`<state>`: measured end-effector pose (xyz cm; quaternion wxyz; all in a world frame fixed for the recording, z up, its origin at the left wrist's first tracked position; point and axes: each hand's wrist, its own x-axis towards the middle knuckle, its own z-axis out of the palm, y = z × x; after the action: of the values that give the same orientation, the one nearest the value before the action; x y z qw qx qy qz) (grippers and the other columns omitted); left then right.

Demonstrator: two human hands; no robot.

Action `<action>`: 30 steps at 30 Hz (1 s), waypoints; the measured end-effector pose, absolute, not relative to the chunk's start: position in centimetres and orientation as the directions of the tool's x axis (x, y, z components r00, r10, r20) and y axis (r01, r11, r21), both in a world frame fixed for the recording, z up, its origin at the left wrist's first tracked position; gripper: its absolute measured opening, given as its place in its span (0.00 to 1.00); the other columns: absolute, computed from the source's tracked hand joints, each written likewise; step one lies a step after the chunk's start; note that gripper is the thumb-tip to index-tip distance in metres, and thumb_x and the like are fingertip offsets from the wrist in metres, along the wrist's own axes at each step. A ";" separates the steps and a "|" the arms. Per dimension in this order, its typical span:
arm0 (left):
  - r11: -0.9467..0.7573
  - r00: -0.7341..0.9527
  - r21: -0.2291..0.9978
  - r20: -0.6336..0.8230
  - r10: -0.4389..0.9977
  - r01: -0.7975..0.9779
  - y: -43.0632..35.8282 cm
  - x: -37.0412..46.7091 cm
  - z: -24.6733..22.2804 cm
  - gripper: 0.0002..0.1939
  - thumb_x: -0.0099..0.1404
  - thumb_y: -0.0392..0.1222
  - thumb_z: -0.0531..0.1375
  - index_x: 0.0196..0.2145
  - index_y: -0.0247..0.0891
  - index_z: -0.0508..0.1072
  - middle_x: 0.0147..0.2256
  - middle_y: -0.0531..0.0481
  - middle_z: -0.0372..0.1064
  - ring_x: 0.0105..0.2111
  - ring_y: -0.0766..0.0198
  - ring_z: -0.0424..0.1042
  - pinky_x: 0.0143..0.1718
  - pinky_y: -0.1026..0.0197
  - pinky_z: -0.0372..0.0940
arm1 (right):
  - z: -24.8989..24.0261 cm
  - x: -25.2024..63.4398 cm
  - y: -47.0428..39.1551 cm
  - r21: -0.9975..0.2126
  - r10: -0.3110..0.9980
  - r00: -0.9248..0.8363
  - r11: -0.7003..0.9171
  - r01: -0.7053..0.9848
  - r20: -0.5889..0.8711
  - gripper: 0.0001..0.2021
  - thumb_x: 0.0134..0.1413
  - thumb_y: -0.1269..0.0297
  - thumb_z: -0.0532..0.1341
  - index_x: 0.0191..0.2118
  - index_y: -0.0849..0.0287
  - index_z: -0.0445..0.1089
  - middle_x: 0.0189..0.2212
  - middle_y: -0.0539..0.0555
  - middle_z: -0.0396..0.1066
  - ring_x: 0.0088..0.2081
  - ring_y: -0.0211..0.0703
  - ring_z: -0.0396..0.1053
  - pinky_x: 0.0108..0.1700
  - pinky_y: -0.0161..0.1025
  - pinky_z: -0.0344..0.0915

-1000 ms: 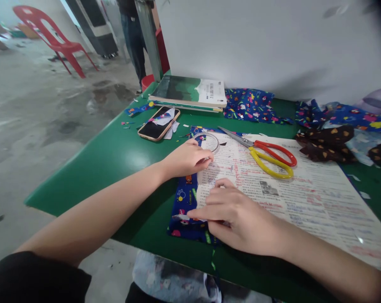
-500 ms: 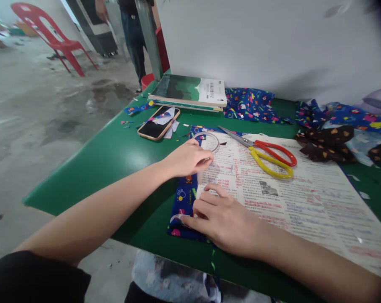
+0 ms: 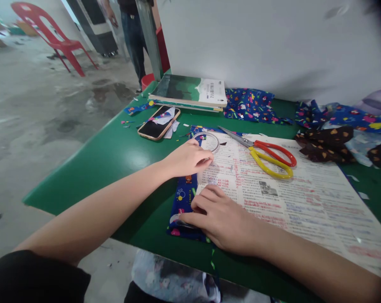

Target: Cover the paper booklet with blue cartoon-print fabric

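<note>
My left hand (image 3: 190,159) is closed, its fingers curled down at the left edge of a printed sheet (image 3: 304,189) covered in red and blue handwriting. It lies across the near side of a clear ring (image 3: 216,145) that looks like a roll of tape; its fingertips are partly hidden. My right hand (image 3: 223,216) rests on the sheet's lower left corner, fingers bent and thumb stretched apart. That thumb presses on the folded edge of a blue patterned cover (image 3: 181,195) under the sheet. Beyond both hands, scissors (image 3: 256,152) with red and yellow handles lie spread on the sheet.
On the green table (image 3: 92,181) are a phone (image 3: 152,128) with paper scraps on it, stacked books (image 3: 184,90), blue patterned pieces (image 3: 250,105) and a crumpled brown piece (image 3: 326,143). A white panel (image 3: 272,46) stands behind. A red chair (image 3: 57,40) and a standing person (image 3: 133,38) are farther off.
My right hand's fingers have drawn in a little, and its thumb has shifted slightly on the blue cover. My left hand stays put. The standing person's hand has moved.
</note>
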<state>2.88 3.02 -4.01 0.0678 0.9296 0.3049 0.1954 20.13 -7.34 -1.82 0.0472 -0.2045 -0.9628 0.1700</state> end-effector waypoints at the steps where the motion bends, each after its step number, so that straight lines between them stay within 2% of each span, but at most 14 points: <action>1: -0.806 0.739 0.240 0.323 0.591 0.540 3.0 2.9 -4.0 0.12 0.68 0.40 0.50 0.36 0.38 0.73 0.26 0.53 0.73 0.26 0.66 0.67 0.45 0.57 0.56 | -1.8 20.2 -7.3 -0.345 0.407 -0.913 0.860 0.375 0.022 0.22 0.61 0.71 0.49 0.58 0.47 0.60 0.37 0.52 0.63 0.39 0.43 0.55 0.49 0.44 0.53; 7: -0.814 0.742 0.236 0.335 0.581 0.531 3.1 2.8 -4.0 0.10 0.68 0.40 0.51 0.36 0.39 0.73 0.26 0.54 0.72 0.26 0.66 0.65 0.45 0.57 0.56 | -2.0 20.3 -7.4 -0.283 0.390 -0.919 0.889 0.359 0.056 0.22 0.62 0.70 0.48 0.59 0.46 0.58 0.36 0.52 0.64 0.39 0.43 0.56 0.51 0.47 0.52; 14: -0.817 0.746 0.248 0.332 0.577 0.521 3.1 2.8 -4.0 0.11 0.68 0.40 0.51 0.36 0.39 0.73 0.26 0.54 0.73 0.25 0.67 0.64 0.46 0.57 0.56 | -2.3 20.3 -7.4 -0.241 0.322 -0.941 0.926 0.291 0.102 0.20 0.62 0.70 0.48 0.58 0.53 0.60 0.36 0.52 0.67 0.38 0.42 0.59 0.53 0.49 0.51; 17: -0.818 0.746 0.241 0.336 0.575 0.522 3.1 2.8 -4.0 0.11 0.68 0.39 0.51 0.36 0.39 0.73 0.26 0.54 0.72 0.24 0.67 0.64 0.46 0.57 0.56 | -2.6 20.5 -7.4 -0.205 0.296 -0.938 0.944 0.258 0.180 0.17 0.62 0.70 0.48 0.54 0.57 0.64 0.34 0.52 0.68 0.38 0.41 0.60 0.55 0.48 0.50; 22: -0.809 0.738 0.236 0.333 0.587 0.538 3.1 2.8 -4.1 0.11 0.67 0.40 0.51 0.35 0.40 0.73 0.24 0.54 0.71 0.25 0.66 0.63 0.46 0.57 0.55 | -2.8 20.7 -7.5 -0.157 0.250 -0.915 0.965 0.209 0.316 0.11 0.60 0.69 0.50 0.40 0.61 0.70 0.29 0.51 0.68 0.35 0.40 0.60 0.55 0.46 0.50; 30: -0.809 0.738 0.247 0.330 0.588 0.534 3.1 2.8 -4.2 0.11 0.67 0.39 0.51 0.35 0.40 0.73 0.25 0.54 0.72 0.24 0.67 0.63 0.47 0.57 0.54 | -2.9 20.7 -7.4 -0.129 0.249 -0.912 0.967 0.218 0.326 0.10 0.59 0.69 0.52 0.38 0.62 0.70 0.29 0.51 0.67 0.34 0.41 0.59 0.53 0.46 0.52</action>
<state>2.78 3.12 -4.20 0.0681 0.9297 0.3018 0.1998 20.70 -7.43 -2.86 0.1725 -0.1197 -0.9767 0.0449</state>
